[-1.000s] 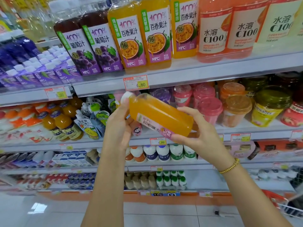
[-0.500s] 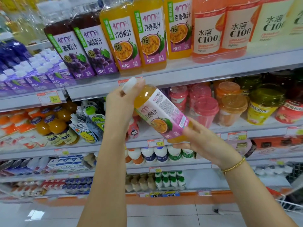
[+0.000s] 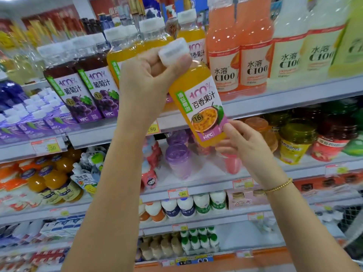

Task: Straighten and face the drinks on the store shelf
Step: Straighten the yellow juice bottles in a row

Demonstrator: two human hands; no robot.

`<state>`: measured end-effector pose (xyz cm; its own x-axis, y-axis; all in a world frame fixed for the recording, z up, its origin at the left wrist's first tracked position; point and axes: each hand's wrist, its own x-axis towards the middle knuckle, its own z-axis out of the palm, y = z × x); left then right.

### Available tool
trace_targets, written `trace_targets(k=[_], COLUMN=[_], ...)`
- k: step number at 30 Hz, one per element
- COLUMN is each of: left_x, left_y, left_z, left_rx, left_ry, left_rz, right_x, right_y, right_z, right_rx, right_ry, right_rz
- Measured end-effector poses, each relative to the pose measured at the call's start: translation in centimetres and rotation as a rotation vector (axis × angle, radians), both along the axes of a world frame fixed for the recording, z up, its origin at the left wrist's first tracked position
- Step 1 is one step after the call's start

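Observation:
An orange passion-fruit juice bottle with a white cap and purple-edged label is held nearly upright, slightly tilted, in front of the upper shelf; its label faces me. My left hand grips its neck just under the cap. My right hand holds the bottle's bottom with curled fingers. Behind it stand more passion-fruit bottles and two dark grape juice bottles, labels forward.
Pink and pale C100 bottles fill the upper shelf to the right. Jelly cups and a purple cup sit one shelf down, yoghurt bottles lower still. Purple cartons stand at the left.
The bottle swung from lying sideways to nearly upright and rose to the upper shelf's height, its label turned to face me. Both hands kept their hold; my view tilted up.

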<state>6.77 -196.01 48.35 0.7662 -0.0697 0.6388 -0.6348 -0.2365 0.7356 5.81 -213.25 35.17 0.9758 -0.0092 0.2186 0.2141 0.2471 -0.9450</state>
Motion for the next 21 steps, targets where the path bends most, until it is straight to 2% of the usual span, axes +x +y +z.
trace_targets(k=[3,7,13,21], left_x=[0.5,2.2,5.7,8.6], left_y=[-0.6,-1.0,-2.1,-2.3], left_z=[2.6,4.4,4.3,3.5], left_rx=[0.108,0.216,0.312,0.367], left_ry=[-0.239,-0.418,-0.368,-0.207], left_rz=[0.054,0.073,0.152,0.178], right_x=[1.3,3.0,4.4,5.0], right_y=[-1.4,-2.2,-2.0,-1.9], right_z=[2.0,3.6,3.5,3.0], right_rx=[-0.252,-0.466,-0.632,-0.678], right_ry=[-0.183,-0.332,-0.344,-0.36], right_rz=[-0.282,-0.453,-0.484,-0.483])
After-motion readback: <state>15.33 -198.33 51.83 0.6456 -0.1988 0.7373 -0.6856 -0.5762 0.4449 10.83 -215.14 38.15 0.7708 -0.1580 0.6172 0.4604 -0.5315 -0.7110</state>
